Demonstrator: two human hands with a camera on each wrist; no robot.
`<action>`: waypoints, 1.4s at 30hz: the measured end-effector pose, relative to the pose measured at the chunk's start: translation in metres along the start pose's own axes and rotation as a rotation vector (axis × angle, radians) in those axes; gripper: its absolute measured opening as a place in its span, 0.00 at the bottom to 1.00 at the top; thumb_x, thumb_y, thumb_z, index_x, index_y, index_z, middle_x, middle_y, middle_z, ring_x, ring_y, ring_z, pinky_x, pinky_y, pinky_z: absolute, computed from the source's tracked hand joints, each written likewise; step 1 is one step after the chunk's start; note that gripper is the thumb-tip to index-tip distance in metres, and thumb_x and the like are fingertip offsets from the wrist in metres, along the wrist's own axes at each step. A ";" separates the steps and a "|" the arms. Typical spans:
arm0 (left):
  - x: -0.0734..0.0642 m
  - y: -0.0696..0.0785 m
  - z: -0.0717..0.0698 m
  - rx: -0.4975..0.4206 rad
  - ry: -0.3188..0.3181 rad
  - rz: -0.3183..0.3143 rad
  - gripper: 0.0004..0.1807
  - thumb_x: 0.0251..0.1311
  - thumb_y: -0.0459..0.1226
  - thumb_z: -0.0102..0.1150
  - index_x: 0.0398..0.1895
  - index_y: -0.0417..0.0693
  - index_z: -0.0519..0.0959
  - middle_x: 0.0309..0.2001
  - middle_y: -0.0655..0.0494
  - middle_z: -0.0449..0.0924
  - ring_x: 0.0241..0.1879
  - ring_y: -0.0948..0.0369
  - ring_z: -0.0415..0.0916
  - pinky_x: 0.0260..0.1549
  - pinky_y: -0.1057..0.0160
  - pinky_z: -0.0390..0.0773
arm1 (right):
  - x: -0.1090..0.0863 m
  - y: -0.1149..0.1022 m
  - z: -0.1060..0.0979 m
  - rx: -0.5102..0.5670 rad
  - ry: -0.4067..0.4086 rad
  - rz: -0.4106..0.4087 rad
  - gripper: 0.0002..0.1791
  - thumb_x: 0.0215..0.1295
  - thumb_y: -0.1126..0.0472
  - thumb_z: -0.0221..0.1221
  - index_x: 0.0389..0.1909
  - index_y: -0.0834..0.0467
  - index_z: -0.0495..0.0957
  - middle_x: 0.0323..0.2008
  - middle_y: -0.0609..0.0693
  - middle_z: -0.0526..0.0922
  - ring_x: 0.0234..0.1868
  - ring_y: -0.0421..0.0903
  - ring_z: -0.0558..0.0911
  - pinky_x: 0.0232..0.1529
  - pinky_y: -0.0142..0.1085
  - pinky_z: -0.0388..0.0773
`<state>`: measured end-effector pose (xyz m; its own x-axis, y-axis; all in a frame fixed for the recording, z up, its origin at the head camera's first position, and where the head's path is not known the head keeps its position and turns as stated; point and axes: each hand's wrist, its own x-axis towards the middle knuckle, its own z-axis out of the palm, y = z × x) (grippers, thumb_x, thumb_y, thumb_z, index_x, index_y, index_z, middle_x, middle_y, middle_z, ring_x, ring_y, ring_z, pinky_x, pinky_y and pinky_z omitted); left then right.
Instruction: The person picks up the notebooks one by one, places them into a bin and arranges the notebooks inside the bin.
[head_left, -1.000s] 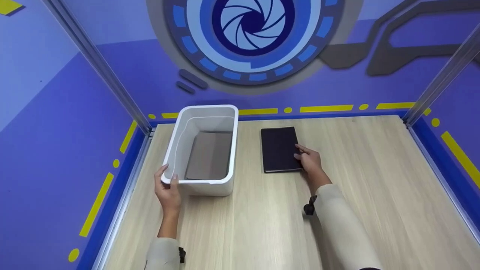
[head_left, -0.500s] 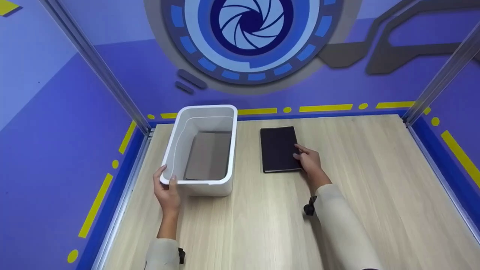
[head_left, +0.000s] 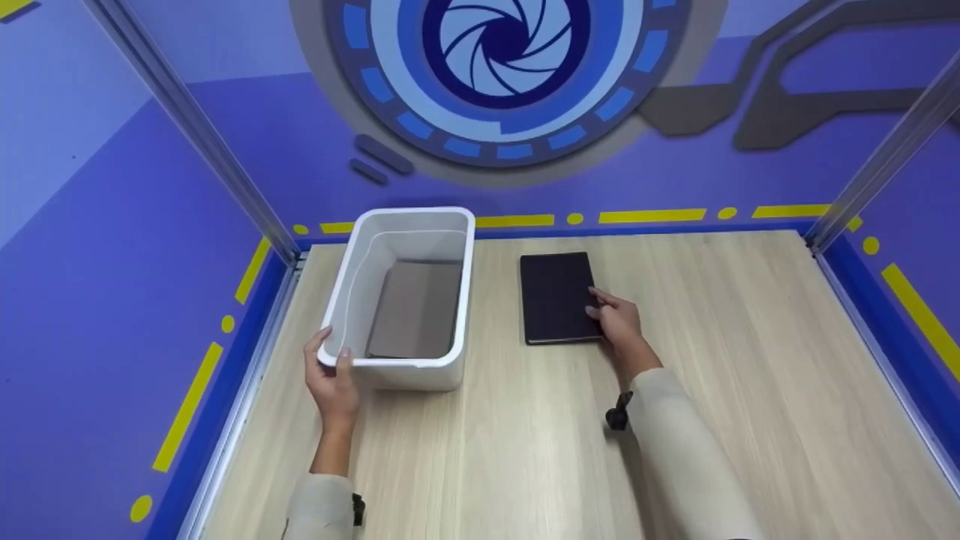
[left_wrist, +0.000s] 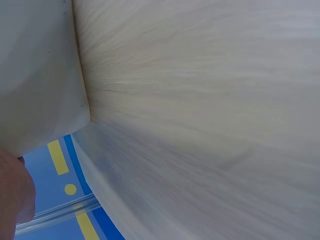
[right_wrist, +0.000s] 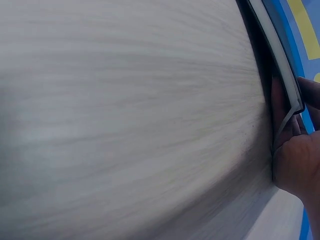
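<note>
A white plastic bin (head_left: 409, 377) stands on the left of the table in the head view. My left hand (head_left: 330, 386) holds its near-left corner rim, thumb and fingers on either side. On the bin's bottom lies a flat grey-brown rectangle (head_left: 417, 311), its kind unclear. To the right, a black notebook (head_left: 556, 300) has its right edge pinched by my right hand (head_left: 621, 326). The right wrist view shows the notebook's pale page edges (right_wrist: 280, 50) and a thin ribbon (right_wrist: 286, 122) by my fingers. Whether the notebook is slightly raised, I cannot tell.
Light wood-grain tabletop (head_left: 525, 450) lies between and in front of my hands. A blue-purple panel (head_left: 540, 195) closes the back, with side panels left and right. Metal posts (head_left: 187, 112) stand at the corners. The bin sits close to the back panel.
</note>
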<state>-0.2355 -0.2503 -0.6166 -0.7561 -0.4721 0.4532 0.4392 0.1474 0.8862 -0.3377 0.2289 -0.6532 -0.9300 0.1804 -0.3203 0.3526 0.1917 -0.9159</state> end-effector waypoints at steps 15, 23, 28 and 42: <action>0.003 -0.001 0.000 0.000 0.002 -0.003 0.27 0.65 0.28 0.57 0.69 0.34 0.73 0.62 0.33 0.76 0.55 0.59 0.78 0.53 0.72 0.78 | 0.000 -0.012 -0.005 0.091 -0.072 0.053 0.36 0.74 0.68 0.54 0.82 0.50 0.64 0.86 0.55 0.56 0.88 0.54 0.53 0.85 0.45 0.55; 0.000 0.004 -0.007 0.028 0.007 -0.028 0.27 0.65 0.29 0.57 0.69 0.36 0.72 0.64 0.33 0.75 0.57 0.59 0.78 0.53 0.74 0.77 | -0.007 -0.017 0.006 0.009 -0.080 0.023 0.37 0.73 0.68 0.50 0.83 0.49 0.62 0.86 0.57 0.55 0.85 0.56 0.61 0.74 0.41 0.73; -0.002 0.002 -0.002 0.040 -0.023 -0.017 0.27 0.67 0.29 0.57 0.70 0.36 0.72 0.64 0.33 0.75 0.57 0.58 0.77 0.54 0.74 0.76 | -0.016 -0.018 0.007 0.050 -0.029 0.033 0.38 0.73 0.67 0.48 0.83 0.47 0.62 0.86 0.55 0.56 0.72 0.55 0.71 0.35 0.34 0.70; 0.002 -0.004 -0.008 0.050 -0.077 0.012 0.28 0.68 0.29 0.54 0.71 0.35 0.69 0.62 0.29 0.74 0.54 0.59 0.77 0.52 0.74 0.75 | -0.023 -0.023 0.018 0.249 -0.021 0.054 0.37 0.76 0.69 0.49 0.84 0.50 0.59 0.88 0.54 0.49 0.87 0.54 0.55 0.79 0.41 0.66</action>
<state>-0.2348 -0.2588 -0.6200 -0.7870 -0.4018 0.4682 0.4252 0.1967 0.8835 -0.3260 0.2034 -0.6291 -0.9135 0.1632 -0.3726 0.3675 -0.0616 -0.9280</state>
